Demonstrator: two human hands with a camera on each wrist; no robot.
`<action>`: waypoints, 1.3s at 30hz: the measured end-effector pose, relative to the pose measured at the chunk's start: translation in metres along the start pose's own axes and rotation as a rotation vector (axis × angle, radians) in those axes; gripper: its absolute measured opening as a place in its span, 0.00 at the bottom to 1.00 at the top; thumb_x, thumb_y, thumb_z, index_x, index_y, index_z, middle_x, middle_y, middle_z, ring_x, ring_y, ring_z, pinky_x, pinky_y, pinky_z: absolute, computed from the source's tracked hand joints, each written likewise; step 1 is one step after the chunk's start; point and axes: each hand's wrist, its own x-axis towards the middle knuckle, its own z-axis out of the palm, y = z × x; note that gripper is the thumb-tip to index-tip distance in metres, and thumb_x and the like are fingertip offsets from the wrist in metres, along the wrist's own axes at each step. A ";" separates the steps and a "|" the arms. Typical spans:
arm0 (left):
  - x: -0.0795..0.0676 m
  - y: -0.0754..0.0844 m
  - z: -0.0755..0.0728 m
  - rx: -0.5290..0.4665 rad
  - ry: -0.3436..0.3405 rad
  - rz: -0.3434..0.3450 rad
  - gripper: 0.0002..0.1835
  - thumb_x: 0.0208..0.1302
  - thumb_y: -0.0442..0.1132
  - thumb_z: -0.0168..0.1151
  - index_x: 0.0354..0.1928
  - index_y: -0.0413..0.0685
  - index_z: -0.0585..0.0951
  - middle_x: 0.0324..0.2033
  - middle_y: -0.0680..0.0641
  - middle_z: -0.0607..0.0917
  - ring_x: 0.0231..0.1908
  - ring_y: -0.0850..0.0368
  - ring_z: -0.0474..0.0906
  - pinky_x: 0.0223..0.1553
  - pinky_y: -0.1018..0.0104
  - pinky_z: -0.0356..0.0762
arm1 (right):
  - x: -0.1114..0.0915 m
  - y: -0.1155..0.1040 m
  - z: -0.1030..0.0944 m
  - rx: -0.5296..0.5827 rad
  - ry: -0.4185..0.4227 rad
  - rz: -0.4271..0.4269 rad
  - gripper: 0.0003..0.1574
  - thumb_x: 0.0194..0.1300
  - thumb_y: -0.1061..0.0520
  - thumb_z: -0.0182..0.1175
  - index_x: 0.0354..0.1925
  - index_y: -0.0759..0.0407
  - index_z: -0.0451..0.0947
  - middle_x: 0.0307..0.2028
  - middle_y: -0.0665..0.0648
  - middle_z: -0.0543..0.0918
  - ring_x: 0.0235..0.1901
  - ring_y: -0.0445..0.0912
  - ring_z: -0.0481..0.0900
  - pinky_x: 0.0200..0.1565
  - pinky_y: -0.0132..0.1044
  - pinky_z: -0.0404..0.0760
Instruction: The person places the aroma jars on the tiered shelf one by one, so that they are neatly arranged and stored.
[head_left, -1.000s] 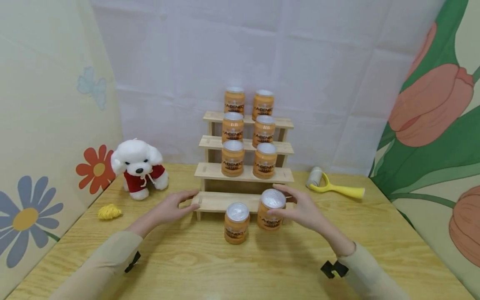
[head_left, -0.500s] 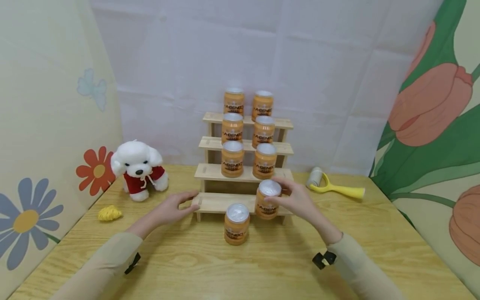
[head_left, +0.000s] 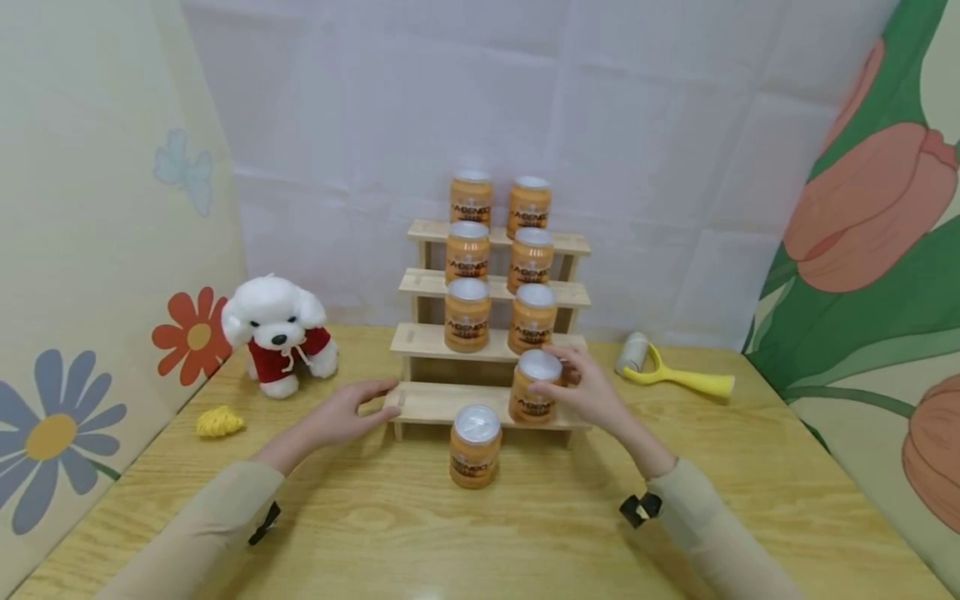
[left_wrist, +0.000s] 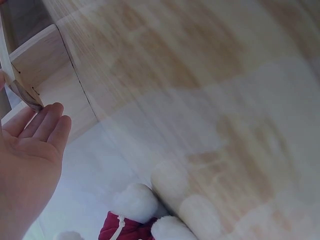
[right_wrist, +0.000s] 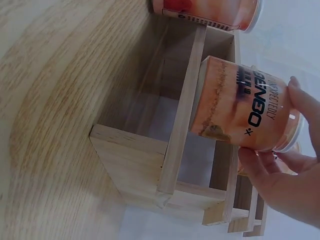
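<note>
My right hand (head_left: 592, 396) grips an orange can (head_left: 531, 400) with a clear lid near its top, thumb in front and fingers behind. The can is upright at the right part of the lowest step of a wooden stepped rack (head_left: 427, 403). In the right wrist view, the base of the can (right_wrist: 235, 102) is right at the step's board. My left hand (head_left: 352, 414) holds the left end of that step between thumb and fingers; its fingers (left_wrist: 50, 125) show against the board's end. Another orange can (head_left: 474, 454) stands on the table before the rack.
Pairs of matching cans (head_left: 467, 321) stand on the three upper steps. On the left sit a white plush dog (head_left: 273, 333) in red and a yellow yarn bundle (head_left: 219, 422). A yellow-handled roller (head_left: 678, 379) lies to the right. Cloth backdrops rise around the table.
My right hand has lifted its can back and slightly left, from in front of the rack onto the lowest step. My left hand stays at the rack's left end.
</note>
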 end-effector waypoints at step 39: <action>0.000 -0.004 0.002 -0.014 -0.013 -0.021 0.33 0.67 0.52 0.55 0.65 0.35 0.67 0.62 0.34 0.71 0.60 0.36 0.69 0.59 0.44 0.69 | -0.017 -0.003 -0.011 0.001 0.068 -0.006 0.30 0.55 0.56 0.68 0.55 0.65 0.74 0.51 0.66 0.78 0.48 0.60 0.78 0.50 0.54 0.79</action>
